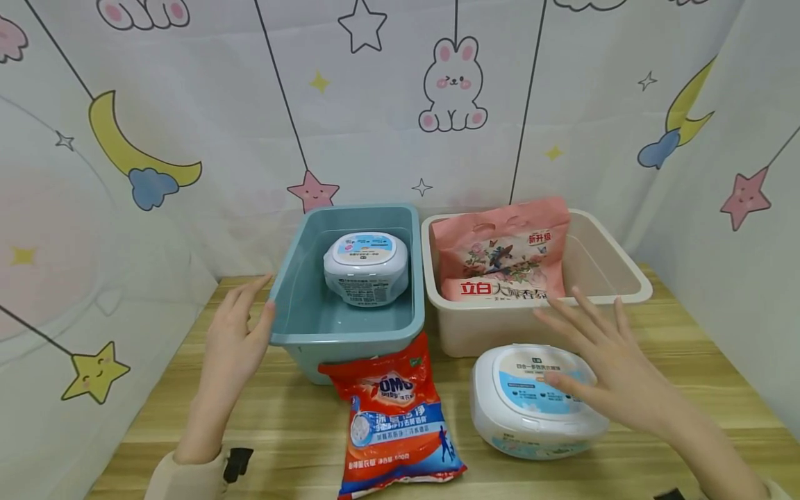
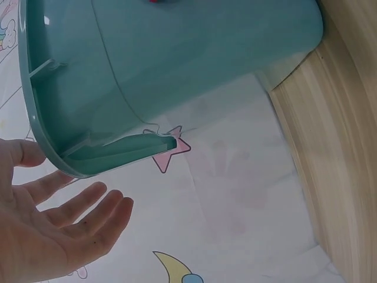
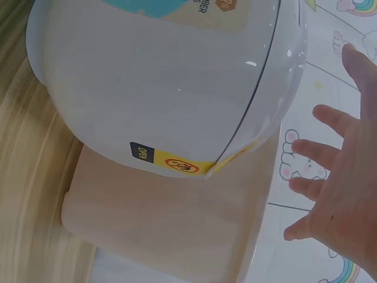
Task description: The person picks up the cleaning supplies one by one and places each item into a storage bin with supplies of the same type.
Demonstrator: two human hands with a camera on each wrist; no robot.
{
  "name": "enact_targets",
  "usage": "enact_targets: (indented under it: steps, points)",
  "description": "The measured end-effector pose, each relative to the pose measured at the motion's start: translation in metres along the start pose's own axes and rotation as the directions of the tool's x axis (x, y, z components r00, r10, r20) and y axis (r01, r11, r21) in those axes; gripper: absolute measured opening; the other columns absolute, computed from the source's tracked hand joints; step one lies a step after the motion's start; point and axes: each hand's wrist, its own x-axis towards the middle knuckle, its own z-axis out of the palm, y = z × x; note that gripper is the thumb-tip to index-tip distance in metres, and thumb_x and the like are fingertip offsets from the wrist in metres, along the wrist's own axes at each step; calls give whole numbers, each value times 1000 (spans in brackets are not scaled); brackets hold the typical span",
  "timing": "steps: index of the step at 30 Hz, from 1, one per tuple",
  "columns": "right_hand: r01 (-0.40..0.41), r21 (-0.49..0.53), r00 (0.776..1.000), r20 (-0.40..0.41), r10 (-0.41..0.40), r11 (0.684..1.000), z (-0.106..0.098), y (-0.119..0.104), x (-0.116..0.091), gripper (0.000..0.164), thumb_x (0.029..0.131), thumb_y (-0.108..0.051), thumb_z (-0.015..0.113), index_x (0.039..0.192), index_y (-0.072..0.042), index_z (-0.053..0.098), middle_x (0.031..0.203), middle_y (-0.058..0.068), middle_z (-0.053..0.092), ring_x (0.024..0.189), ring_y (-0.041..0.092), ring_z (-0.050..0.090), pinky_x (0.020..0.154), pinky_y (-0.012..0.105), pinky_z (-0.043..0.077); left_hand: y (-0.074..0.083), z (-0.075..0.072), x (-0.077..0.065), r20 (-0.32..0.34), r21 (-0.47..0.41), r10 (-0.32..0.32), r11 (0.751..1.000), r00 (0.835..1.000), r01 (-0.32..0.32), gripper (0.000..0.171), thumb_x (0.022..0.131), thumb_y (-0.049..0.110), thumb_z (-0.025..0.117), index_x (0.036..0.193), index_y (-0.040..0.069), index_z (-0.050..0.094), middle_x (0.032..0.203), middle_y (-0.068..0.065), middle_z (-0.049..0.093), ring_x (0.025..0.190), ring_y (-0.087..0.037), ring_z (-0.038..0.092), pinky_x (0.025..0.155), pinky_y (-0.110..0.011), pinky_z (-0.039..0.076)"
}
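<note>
A: ok what could go wrong here? R hand (image 1: 603, 355) has its fingers splayed wide, nothing in them afaict, w/ the white tub (image 1: 528, 403) right below the thumb.

B: slippage imo. Tub's rounded & glossy, so a one-handed grab w/ fingers that wide prob slides off. Also there's a yellow label (image 3: 182, 165) across its seam; catching that edge could maybe peel it.

A: and L hand (image 1: 236, 326)?

B: loosely spread, holding nada, fingertips at the teal bin (image 1: 356, 339)'s rim. Can't tell if they're touching. A bump there might shove the bin, & the red bag (image 1: 394, 417) lying btwn both hands' fingers could get dragged.

A: other tub (image 1: 365, 274)?

B: in the bin, right of the L fingertips. Might slide if the bin tips. Pink bag (image 1: 500, 253)'s beyond the R fingertips in the cream bin (image 1: 462, 330), snag risk if they overreach tbh.
</note>
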Motion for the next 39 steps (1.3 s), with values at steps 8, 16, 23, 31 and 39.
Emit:
enact_targets:
  steps: [8, 16, 23, 31, 39]
  points:
    - [23, 6, 1000, -3, -23, 1000, 5, 0, -3, 82, 80, -40, 75, 150, -26, 34, 157, 7, 30, 152, 23, 1, 116, 60, -13, -7, 1, 0, 35, -87, -58, 994, 998, 61, 43, 101, 21, 41, 144, 15, 44, 141, -20, 45, 122, -39, 48, 92, -56, 47]
    - [29, 22, 1000, 10, -29, 999, 9, -3, -6, 80, 80, -39, 75, 149, -25, 36, 157, 5, 30, 152, 23, 2, 117, 60, -11, -12, 0, 1, 63, -109, -83, 990, 995, 89, 43, 101, 18, 39, 143, 12, 45, 138, -20, 48, 118, -39, 53, 91, -56, 49]
    - [44, 24, 999, 19, -45, 999, 12, -5, -8, 80, 80, -40, 74, 149, -25, 36, 157, 5, 30, 151, 29, 8, 118, 59, -10, -15, 0, 2, 73, -141, -128, 980, 989, 138, 43, 101, 18, 38, 142, 13, 47, 138, -18, 49, 116, -37, 54, 92, -56, 47]
    - [49, 15, 998, 30, -50, 999, 16, -5, -13, 82, 79, -44, 75, 148, -24, 37, 156, 6, 33, 150, 28, 11, 119, 53, -12, -18, -1, 4, 65, -122, -163, 978, 984, 170, 41, 100, 16, 39, 139, 13, 51, 133, -16, 55, 107, -30, 58, 80, -29, 48]
    - [55, 7, 998, 31, -56, 998, 18, -5, -16, 81, 78, -46, 75, 147, -24, 39, 154, 6, 35, 150, 25, 12, 120, 50, -12, -22, -1, 5, 72, -142, -196, 969, 978, 205, 40, 99, 19, 41, 136, 16, 54, 129, -14, 61, 91, -4, 55, 67, -16, 46]
